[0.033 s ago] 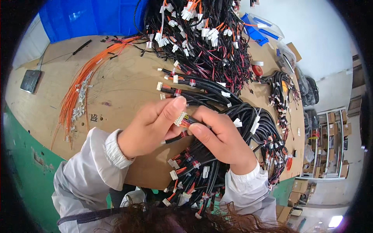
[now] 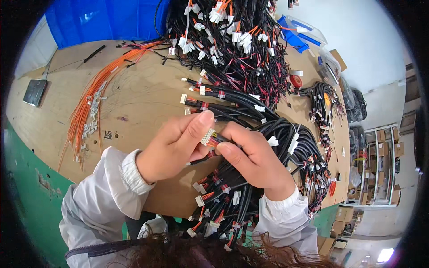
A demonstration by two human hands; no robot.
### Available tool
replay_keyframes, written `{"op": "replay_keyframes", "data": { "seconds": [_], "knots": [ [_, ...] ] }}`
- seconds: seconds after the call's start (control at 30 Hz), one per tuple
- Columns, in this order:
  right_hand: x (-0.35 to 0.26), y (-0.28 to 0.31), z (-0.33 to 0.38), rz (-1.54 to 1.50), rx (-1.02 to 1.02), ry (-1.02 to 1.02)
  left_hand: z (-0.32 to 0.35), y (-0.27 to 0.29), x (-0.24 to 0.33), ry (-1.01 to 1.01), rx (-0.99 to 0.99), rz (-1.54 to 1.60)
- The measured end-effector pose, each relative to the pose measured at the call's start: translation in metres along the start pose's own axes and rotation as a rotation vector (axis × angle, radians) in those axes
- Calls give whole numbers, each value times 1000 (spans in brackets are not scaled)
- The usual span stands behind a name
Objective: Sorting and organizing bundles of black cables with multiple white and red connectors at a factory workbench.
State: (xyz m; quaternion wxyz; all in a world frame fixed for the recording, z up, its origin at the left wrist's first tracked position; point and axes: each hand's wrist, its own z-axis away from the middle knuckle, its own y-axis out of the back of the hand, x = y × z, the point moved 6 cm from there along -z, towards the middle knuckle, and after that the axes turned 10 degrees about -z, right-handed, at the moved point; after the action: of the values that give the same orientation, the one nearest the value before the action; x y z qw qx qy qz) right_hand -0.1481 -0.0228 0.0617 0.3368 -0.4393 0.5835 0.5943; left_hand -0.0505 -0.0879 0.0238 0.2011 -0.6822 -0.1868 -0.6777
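Note:
A white multi-pin connector (image 2: 208,136) with yellow, red and dark wires sits between my hands over the table. My left hand (image 2: 167,145) is closed on the connector, its thumb along the upper side and the other fingers partly hidden behind. My right hand (image 2: 257,158) is closed round the black cable (image 2: 221,138) just behind those wires, thumb and forefinger pinching it. Under and beside my right hand lies a thick bundle of black cables (image 2: 277,127) with white connectors and red bands at their ends. More cable ends (image 2: 214,192) hang toward me at the table's near edge.
A large heap of black wires (image 2: 250,58) with white connectors lies at the back. Orange wires (image 2: 87,107) spread on the left, near a dark flat box (image 2: 35,93). A blue bin (image 2: 107,22) stands far left. Red tape (image 2: 296,81) and another harness bundle (image 2: 322,105) lie right.

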Motion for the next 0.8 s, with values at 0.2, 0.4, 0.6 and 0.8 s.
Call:
{"op": "replay_keyframes", "data": {
  "seconds": [0.2,0.4,0.6,0.8],
  "knots": [
    [0,-4,-1,31,29,97,3,-4,-4,-49,21,101],
    [2,-6,-1,73,57,115,7,-4,-8,-54,73,-33],
    [-1,-7,-1,193,174,83,5,0,3,-242,162,-290],
    [1,7,-5,206,87,90,1,2,14,-348,143,-374]
  ]
}}
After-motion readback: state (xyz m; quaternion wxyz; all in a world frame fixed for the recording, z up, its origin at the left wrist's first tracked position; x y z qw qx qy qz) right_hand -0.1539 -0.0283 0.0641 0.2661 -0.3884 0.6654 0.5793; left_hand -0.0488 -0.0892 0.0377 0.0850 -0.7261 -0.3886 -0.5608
